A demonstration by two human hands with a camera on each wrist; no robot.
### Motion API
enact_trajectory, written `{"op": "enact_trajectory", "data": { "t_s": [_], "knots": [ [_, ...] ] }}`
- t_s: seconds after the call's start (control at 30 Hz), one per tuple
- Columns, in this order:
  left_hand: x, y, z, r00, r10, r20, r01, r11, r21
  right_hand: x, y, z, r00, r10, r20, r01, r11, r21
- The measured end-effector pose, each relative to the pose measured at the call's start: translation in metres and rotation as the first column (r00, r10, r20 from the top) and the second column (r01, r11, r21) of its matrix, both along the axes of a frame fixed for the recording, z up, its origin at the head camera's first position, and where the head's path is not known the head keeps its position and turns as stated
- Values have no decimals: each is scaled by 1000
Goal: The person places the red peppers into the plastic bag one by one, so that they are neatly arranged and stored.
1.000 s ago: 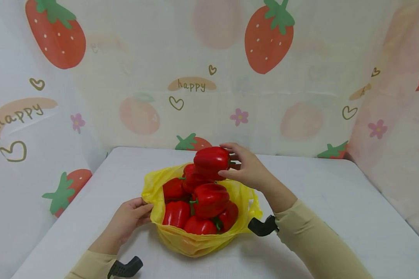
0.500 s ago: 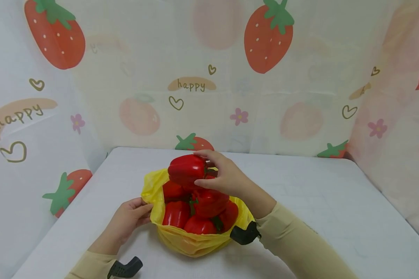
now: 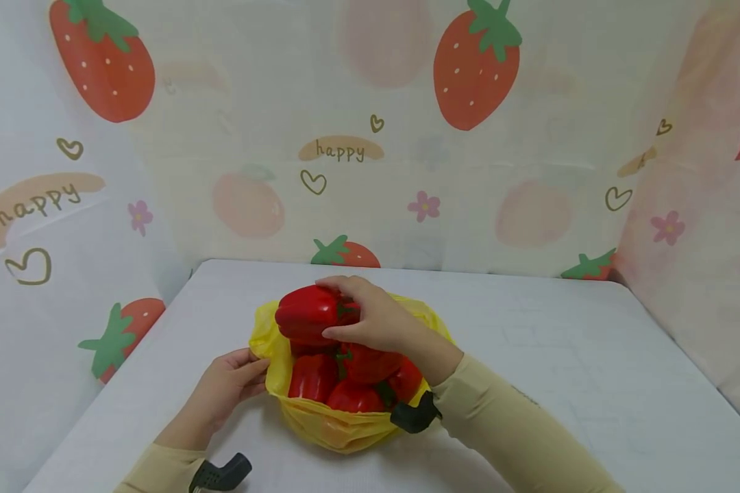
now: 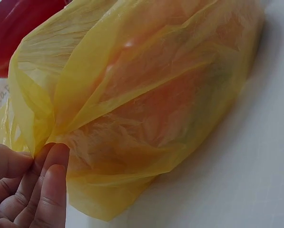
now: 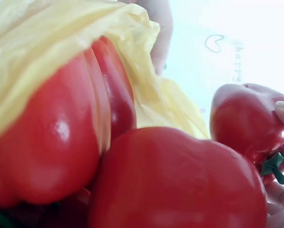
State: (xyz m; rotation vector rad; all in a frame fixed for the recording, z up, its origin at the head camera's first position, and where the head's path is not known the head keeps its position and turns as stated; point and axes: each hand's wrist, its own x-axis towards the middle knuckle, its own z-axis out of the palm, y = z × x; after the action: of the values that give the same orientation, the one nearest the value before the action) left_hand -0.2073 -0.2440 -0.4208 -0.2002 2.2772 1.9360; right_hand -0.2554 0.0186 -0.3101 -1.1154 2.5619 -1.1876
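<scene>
A yellow plastic bag stands on the table with its mouth open, holding several red bell peppers. My left hand pinches the bag's left rim between thumb and fingers; the left wrist view shows the thin plastic gathered there. With my right hand I grip one red bell pepper by its stem end, above the back left of the pile. In the right wrist view this pepper has its green stem toward my palm. Whether it touches the peppers beneath is hidden.
The bag rests on a white table whose far edge meets a printed curtain. A black wrist camera mount on my right arm overlaps the bag's front right rim.
My right hand has carried the bell pepper left and down, from the back right of the pile to the back left. The left hand keeps its hold on the rim.
</scene>
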Motion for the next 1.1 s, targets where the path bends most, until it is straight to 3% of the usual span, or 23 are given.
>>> {"op": "enact_trajectory", "data": {
  "t_s": [0.4, 1.1],
  "knots": [
    [3, -1, 6, 1000, 16, -1, -16, 1000, -2, 9, -9, -5, 994, -9, -108, 28, 983, 180],
    [5, 0, 11, 1000, 28, -11, -28, 1000, 2, 12, -19, -8, 990, -39, -139, 89, 924, 373]
  ]
}}
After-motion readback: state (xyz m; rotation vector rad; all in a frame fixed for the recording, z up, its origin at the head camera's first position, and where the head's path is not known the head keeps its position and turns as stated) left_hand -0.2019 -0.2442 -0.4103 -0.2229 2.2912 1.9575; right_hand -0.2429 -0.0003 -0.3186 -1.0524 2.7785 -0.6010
